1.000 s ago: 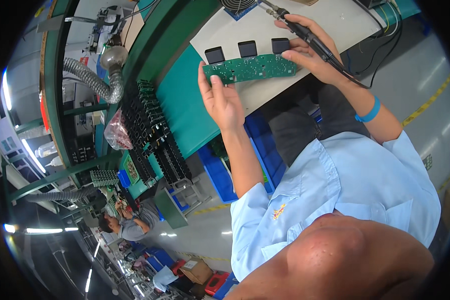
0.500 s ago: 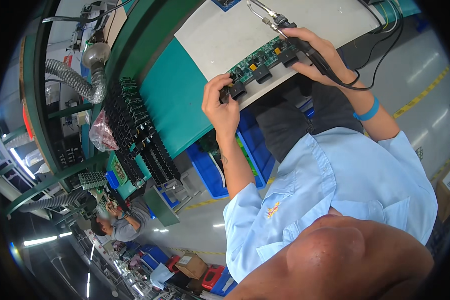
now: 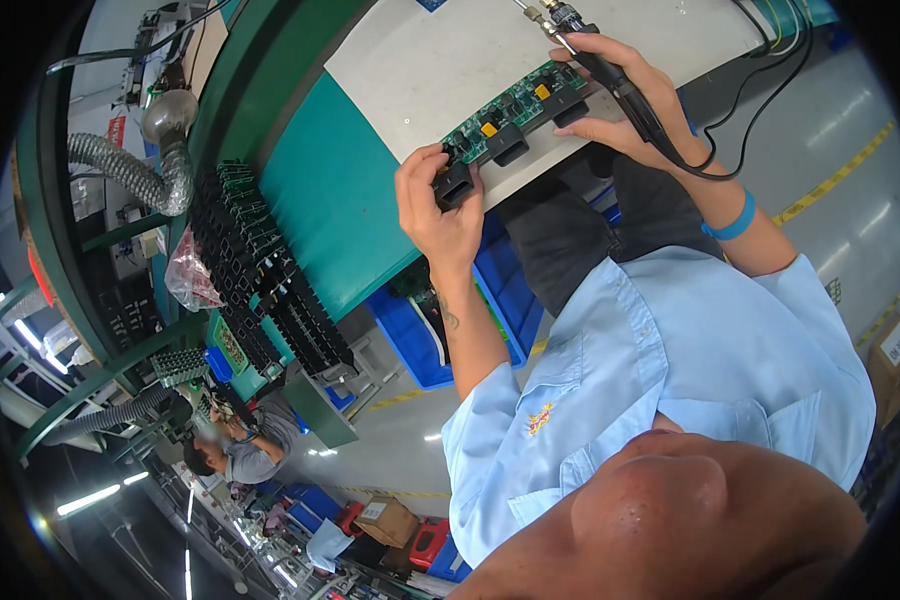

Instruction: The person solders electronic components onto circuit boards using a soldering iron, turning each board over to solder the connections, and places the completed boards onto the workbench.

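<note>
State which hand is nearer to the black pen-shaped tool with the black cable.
Right. The right hand holds the pen-shaped tool; the left hand is apart from it, at the left end of the long green circuit board.

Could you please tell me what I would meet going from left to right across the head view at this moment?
Silver flexible duct, rows of black parts, left hand, green circuit board, right hand, blue wristband.
</note>
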Available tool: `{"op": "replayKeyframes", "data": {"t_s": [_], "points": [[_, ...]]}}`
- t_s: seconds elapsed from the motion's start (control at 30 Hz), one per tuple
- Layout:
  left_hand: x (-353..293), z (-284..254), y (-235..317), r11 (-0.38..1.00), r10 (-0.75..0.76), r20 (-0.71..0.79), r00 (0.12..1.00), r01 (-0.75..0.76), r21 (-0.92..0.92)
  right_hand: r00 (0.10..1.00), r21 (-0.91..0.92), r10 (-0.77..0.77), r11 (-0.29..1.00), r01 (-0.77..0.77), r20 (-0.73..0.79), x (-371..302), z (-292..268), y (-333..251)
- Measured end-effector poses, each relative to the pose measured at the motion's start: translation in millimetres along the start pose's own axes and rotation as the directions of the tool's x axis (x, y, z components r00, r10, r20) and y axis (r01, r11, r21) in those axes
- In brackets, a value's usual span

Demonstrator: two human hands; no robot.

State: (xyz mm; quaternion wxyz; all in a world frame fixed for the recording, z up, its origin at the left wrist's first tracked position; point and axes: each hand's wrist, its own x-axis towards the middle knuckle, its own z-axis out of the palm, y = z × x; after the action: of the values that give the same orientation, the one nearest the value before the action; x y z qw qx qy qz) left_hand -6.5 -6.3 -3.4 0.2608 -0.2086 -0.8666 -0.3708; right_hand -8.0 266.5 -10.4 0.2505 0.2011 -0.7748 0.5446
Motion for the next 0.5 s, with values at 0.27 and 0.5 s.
{"op": "replayKeyframes", "data": {"t_s": [0.27,0.5], "points": [[0.3,-1.5,-1.4,0.997,0.058,-0.072,0.996,-0.054,0.059,0.997,0.102,-0.045,0.993,0.051,-0.059,7.8,8.8,-13.2],[-7.3,-3.8,-5.2,0.999,-0.026,-0.074,0.997,0.025,-0.022,0.987,0.109,-0.131,0.984,0.141,-0.088,10.5,14.0,-13.1]]}}
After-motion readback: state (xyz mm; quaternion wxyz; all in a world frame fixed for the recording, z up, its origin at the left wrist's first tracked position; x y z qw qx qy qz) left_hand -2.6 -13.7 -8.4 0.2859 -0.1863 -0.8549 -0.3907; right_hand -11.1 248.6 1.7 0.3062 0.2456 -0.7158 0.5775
